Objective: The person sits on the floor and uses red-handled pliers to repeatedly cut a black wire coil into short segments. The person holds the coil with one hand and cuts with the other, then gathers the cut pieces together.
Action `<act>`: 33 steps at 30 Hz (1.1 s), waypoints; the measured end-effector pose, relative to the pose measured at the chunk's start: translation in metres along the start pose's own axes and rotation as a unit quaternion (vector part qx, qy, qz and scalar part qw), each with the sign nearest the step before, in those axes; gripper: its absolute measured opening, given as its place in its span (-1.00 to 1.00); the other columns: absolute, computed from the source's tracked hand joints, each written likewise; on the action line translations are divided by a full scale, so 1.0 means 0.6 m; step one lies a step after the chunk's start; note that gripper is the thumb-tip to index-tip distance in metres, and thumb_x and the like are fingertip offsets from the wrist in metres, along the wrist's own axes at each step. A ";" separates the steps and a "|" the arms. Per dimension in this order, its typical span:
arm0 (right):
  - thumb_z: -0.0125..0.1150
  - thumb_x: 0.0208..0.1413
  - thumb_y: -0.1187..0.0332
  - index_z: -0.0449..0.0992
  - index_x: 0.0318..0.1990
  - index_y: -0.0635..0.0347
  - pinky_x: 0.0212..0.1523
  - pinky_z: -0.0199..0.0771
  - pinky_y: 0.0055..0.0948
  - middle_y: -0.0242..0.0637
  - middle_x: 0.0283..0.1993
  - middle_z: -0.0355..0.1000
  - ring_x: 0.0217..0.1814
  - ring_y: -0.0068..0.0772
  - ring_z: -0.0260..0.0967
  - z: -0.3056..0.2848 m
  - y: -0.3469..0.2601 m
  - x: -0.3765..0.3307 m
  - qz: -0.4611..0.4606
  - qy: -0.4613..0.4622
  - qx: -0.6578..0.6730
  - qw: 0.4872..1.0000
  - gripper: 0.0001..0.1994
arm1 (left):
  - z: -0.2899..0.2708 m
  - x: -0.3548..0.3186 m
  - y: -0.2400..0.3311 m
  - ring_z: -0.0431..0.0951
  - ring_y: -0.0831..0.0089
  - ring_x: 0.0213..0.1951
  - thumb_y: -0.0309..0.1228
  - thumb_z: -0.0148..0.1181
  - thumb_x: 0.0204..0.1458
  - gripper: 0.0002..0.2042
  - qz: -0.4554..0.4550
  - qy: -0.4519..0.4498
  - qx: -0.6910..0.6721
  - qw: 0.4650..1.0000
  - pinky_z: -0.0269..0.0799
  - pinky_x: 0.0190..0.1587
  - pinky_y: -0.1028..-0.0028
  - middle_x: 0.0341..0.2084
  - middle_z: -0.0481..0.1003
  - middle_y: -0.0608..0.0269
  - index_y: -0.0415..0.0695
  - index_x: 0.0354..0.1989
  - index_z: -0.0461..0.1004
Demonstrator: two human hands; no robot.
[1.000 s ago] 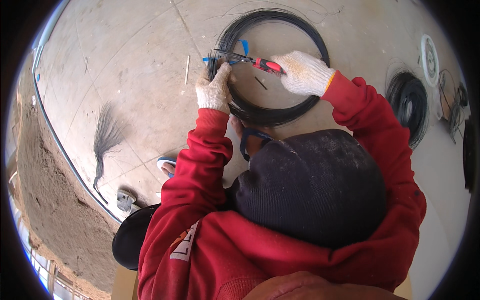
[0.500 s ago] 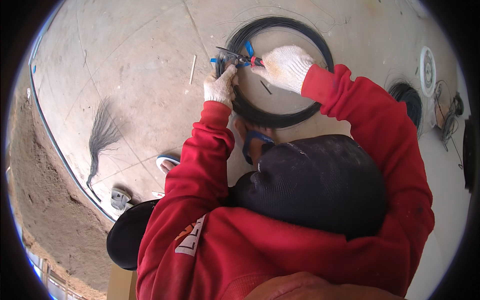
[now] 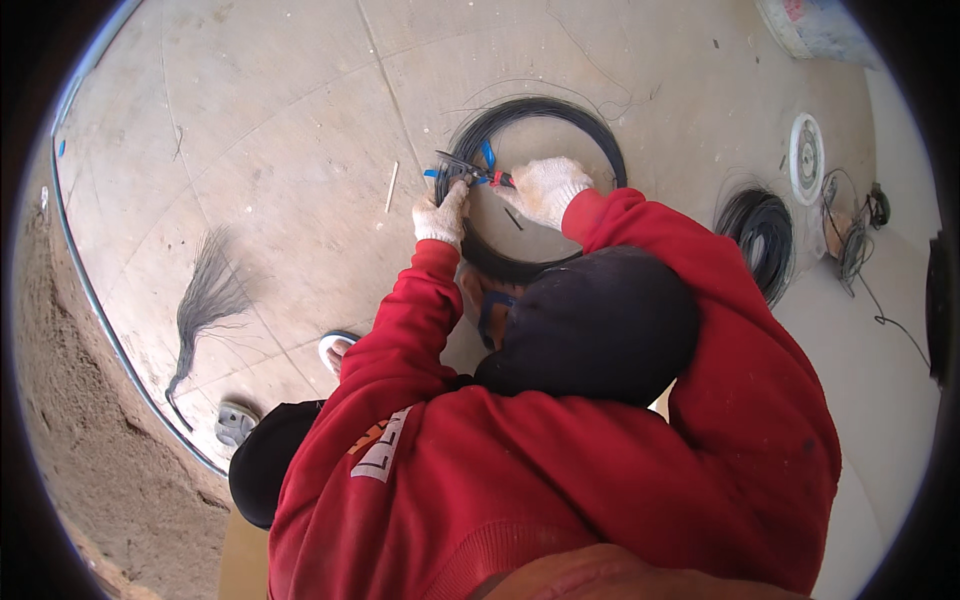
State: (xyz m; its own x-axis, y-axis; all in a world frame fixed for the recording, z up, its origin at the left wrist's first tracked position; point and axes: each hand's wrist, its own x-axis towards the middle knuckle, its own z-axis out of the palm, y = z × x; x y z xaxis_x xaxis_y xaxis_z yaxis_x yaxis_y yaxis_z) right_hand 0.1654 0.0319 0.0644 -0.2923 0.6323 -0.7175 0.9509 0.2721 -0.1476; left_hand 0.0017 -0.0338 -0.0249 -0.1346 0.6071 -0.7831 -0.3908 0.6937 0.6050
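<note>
The wire coil [image 3: 505,265] rests on the floor [image 3: 290,130] in front of the person, well in from the floor's left edge, where a thin pipe [image 3: 94,298] runs, and well apart from a smaller wire bundle [image 3: 762,235] near the floor's right edge. The gloved left hand [image 3: 438,215] pinches the left side of the ring with thumb and fingers. The gloved right hand [image 3: 550,190] is wrapped around the handles of the pliers [image 3: 503,180], and their tips reach over the wire by some blue strips [image 3: 489,154]. I can't tell if the tips are biting or apart. The step looks like nipping the wire there. To do it well, hold the ring down firmly so it can't spring. Tuck the left thumb away, since the tips look very near it. Check which strands sit in the tips, then squeeze slowly. Mind the blue strips too: if they bind the ring, a slip could let it pop open.
</note>
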 end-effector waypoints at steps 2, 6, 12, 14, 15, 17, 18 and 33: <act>-0.16 0.23 -0.18 0.61 -0.29 0.19 -0.24 0.54 0.00 0.01 -0.33 0.56 -0.26 0.06 0.56 0.005 -0.012 0.005 0.000 -0.001 0.000 1.000 -0.40 | -0.012 0.008 -0.013 0.24 0.64 -0.78 -0.30 0.33 0.04 -0.87 0.018 0.010 0.002 1.000 0.05 -0.76 0.59 -0.69 0.40 0.43 -0.05 -0.32 0.56; -0.16 0.22 -0.18 0.59 -0.21 0.17 -0.19 0.52 0.03 0.03 -0.25 0.55 -0.21 0.10 0.54 0.112 -0.007 0.009 0.034 0.065 0.063 0.995 -0.42 | -0.013 0.000 -0.014 0.33 0.61 -0.68 -0.43 0.31 0.02 -0.90 -0.002 -0.001 -0.011 1.000 0.17 -0.64 0.57 -0.67 0.43 0.39 -0.17 -0.34 0.56; -0.09 0.18 -0.21 0.58 -0.30 0.17 -0.25 0.49 0.01 0.01 -0.36 0.54 -0.28 0.09 0.52 0.088 0.001 0.007 0.019 0.090 0.102 0.991 -0.42 | -0.011 0.005 -0.014 0.21 0.67 -0.75 -0.25 0.30 0.07 -0.83 0.051 -0.014 -0.001 0.999 0.02 -0.74 0.58 -0.69 0.36 0.46 -0.04 -0.25 0.56; -0.03 0.16 -0.21 0.57 -0.37 0.18 -0.30 0.46 0.00 0.02 -0.41 0.52 -0.33 0.10 0.50 0.083 0.032 0.000 -0.027 0.127 0.093 0.987 -0.43 | -0.020 -0.002 -0.015 0.20 0.67 -0.75 -0.20 0.26 0.10 -0.79 0.010 -0.052 -0.008 0.999 0.03 -0.73 0.58 -0.68 0.36 0.45 -0.06 -0.24 0.55; 0.00 0.14 -0.21 0.57 -0.41 0.19 -0.33 0.44 -0.01 0.03 -0.43 0.51 -0.36 0.10 0.49 0.075 0.041 -0.001 -0.054 0.148 0.095 0.983 -0.43 | -0.026 -0.009 0.000 0.19 0.67 -0.75 -0.18 0.24 0.12 -0.78 -0.008 -0.066 -0.005 0.998 0.03 -0.73 0.58 -0.67 0.36 0.45 -0.06 -0.24 0.55; 0.12 0.08 -0.18 0.54 -0.55 0.20 -0.42 0.40 -0.13 -0.05 -0.60 0.44 -0.50 0.02 0.45 -0.006 0.055 -0.040 -0.075 0.076 0.116 0.987 -0.45 | -0.026 -0.031 0.018 0.24 0.65 -0.74 -0.18 0.21 0.14 -0.77 0.025 -0.040 0.023 0.999 0.09 -0.71 0.58 -0.69 0.38 0.44 -0.09 -0.29 0.56; 0.15 0.07 -0.14 0.55 -0.55 0.20 -0.46 0.39 -0.18 -0.09 -0.64 0.42 -0.55 -0.03 0.42 -0.025 0.071 -0.063 -0.083 0.080 0.130 0.985 -0.48 | -0.024 -0.041 0.015 0.26 0.63 -0.74 -0.19 0.19 0.15 -0.77 0.038 -0.033 0.035 0.998 0.12 -0.70 0.58 -0.69 0.39 0.43 -0.11 -0.32 0.56; 0.15 0.12 -0.05 0.59 -0.35 0.18 -0.32 0.49 -0.08 -0.07 -0.36 0.51 -0.32 0.01 0.49 0.090 0.134 -0.111 0.049 0.391 0.107 0.913 -0.58 | -0.022 -0.076 0.001 0.38 0.61 -0.60 -0.17 0.19 0.17 -0.67 0.132 0.074 0.111 0.982 0.30 -0.54 0.55 -0.61 0.45 0.33 -0.27 -0.27 0.54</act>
State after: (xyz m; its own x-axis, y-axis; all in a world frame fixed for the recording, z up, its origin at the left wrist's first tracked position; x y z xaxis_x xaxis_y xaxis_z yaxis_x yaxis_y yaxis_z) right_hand 0.2668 -0.0274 0.0635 -0.1090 0.9932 -0.0409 0.9497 0.0919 -0.2994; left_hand -0.0042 -0.0661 0.0090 -0.3428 0.7253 -0.5970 -0.1188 0.5969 0.7935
